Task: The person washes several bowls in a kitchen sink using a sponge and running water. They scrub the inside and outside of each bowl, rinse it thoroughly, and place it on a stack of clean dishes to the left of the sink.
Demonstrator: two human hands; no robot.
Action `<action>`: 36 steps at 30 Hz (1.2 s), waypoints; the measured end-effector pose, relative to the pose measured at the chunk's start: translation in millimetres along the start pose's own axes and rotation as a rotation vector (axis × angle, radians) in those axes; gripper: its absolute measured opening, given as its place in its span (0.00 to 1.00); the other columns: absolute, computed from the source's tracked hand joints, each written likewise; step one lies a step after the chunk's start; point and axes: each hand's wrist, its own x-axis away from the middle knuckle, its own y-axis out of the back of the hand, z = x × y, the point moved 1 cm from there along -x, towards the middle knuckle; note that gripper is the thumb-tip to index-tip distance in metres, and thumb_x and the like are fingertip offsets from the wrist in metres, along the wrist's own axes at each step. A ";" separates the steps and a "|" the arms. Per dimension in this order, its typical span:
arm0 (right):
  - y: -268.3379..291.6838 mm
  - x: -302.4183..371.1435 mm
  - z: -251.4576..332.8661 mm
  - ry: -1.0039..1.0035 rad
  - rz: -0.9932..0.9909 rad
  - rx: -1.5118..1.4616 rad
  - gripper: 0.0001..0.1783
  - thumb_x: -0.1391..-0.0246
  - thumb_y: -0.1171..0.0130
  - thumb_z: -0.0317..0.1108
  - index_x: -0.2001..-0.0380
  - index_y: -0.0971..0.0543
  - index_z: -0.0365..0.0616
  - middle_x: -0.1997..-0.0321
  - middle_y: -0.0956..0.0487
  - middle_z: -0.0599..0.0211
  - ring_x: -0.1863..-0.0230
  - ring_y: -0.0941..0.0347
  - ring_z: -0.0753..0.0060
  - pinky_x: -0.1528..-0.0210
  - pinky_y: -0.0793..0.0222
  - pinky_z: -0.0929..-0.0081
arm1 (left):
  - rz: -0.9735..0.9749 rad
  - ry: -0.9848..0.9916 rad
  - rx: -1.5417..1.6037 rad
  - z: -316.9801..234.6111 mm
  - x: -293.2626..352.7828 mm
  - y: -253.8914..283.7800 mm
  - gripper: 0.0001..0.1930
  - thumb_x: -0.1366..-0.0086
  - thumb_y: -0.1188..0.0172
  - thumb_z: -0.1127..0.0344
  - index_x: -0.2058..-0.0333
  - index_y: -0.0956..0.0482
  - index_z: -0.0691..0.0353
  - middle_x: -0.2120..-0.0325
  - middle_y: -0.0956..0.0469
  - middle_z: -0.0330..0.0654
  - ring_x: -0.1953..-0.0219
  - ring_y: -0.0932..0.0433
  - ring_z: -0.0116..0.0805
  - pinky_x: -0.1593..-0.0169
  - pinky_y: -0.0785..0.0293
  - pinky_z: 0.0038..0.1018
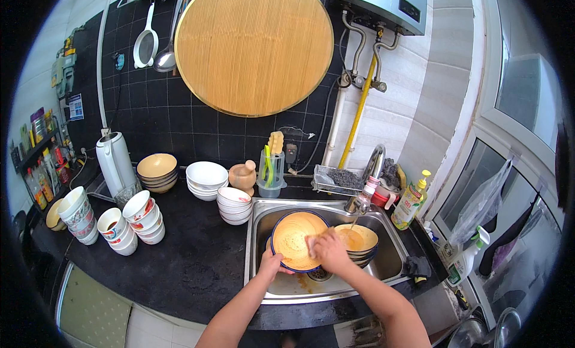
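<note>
Over the steel sink (248,273), my left hand (271,266) grips the lower left rim of a yellow bowl (292,235) with a blue edge. The bowl is tilted so its inside shows, with brown specks on it. My right hand (331,252) is closed on a pale pinkish cloth or sponge (312,245), pressed against the bowl's inner right side; the fingers partly hide it. Just right of that hand, a stack of similar bowls (359,238) stands in the sink under the tap (363,199). Cloudy orange liquid lies in the top one. Brown liquid runs near the drain (320,275).
White bowls (235,205), a wooden mortar (242,175) and a utensil holder (271,181) stand left of the sink. More stacked bowls (144,216) and a white kettle (115,162) are farther left. A soap bottle (411,204) and spray bottle (468,258) stand right.
</note>
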 end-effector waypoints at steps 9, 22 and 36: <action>-8.2 -15.6 81.7 -0.188 -0.050 -0.920 0.20 0.52 0.46 0.36 0.55 0.30 0.39 0.57 0.28 0.51 0.55 0.34 0.50 0.49 0.42 0.62 | -0.184 -0.148 -0.011 14.1 -8.3 13.6 0.16 0.35 0.54 0.58 0.52 0.35 0.58 0.65 0.27 0.42 0.69 0.24 0.32 0.80 0.25 0.26; -36.7 -3.5 17.9 -0.162 0.001 -0.155 0.22 0.51 0.50 0.42 0.53 0.31 0.45 0.43 0.36 0.60 0.38 0.48 0.57 0.39 0.56 0.54 | 0.045 0.154 -0.156 9.0 -1.8 3.0 0.20 0.36 0.56 0.53 0.54 0.36 0.63 0.74 0.24 0.51 0.86 0.25 0.43 0.89 0.28 0.28; 30.0 23.1 26.5 -0.125 -0.160 -0.566 0.11 0.58 0.40 0.32 0.67 0.24 0.45 0.70 0.24 0.62 0.66 0.28 0.58 0.62 0.34 0.66 | -0.109 0.142 -0.050 15.0 -7.9 18.7 0.15 0.36 0.62 0.61 0.56 0.37 0.66 0.80 0.26 0.51 0.89 0.27 0.43 0.91 0.31 0.27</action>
